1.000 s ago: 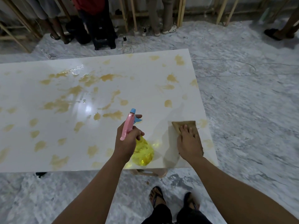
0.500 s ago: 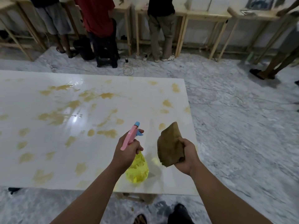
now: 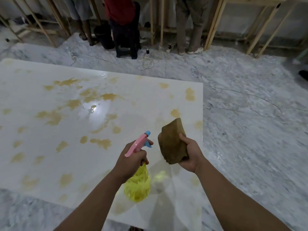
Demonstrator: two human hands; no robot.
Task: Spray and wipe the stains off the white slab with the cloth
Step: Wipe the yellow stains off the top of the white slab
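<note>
Over the marble floor (image 3: 250,130), at the near right corner of the white slab (image 3: 50,164). Slab lying flat, low, filling the left and centre of the head view; no desk seen beneath it. Tan-yellow stains (image 3: 101,142) scattered across nearly the whole surface, densest around the wet glare patch mid-slab; several more along the right edge and the near edge. None visibly cleared.

Behind, along the wall: wooden frames (image 3: 215,24), legs of standing people (image 3: 188,30), a dark stool (image 3: 126,50), cables on the floor.

Change against the second before: cloth (image 3: 172,142) no longer pressed flat on the slab's near right corner; now lifted clear and held up in the air, bunched into a brown wad, well above the surface. Right hand (image 3: 191,155) gripping it from the right side, fingers wrapped behind, thumb on the near edge. Spray bottle (image 3: 138,180) unchanged in grasp: left hand (image 3: 133,158) clenched round the neck, pink head and blue nozzle aimed away over the stains, forefinger at the blue trigger, yellow body hanging below the fist, off the slab.

Reading: wiping paused, spraying phase likely next; cloth raised out of the spray path. Task barely begun, judging by stain coverage. Nearest targets: blotches just ahead of the nozzle.
</note>
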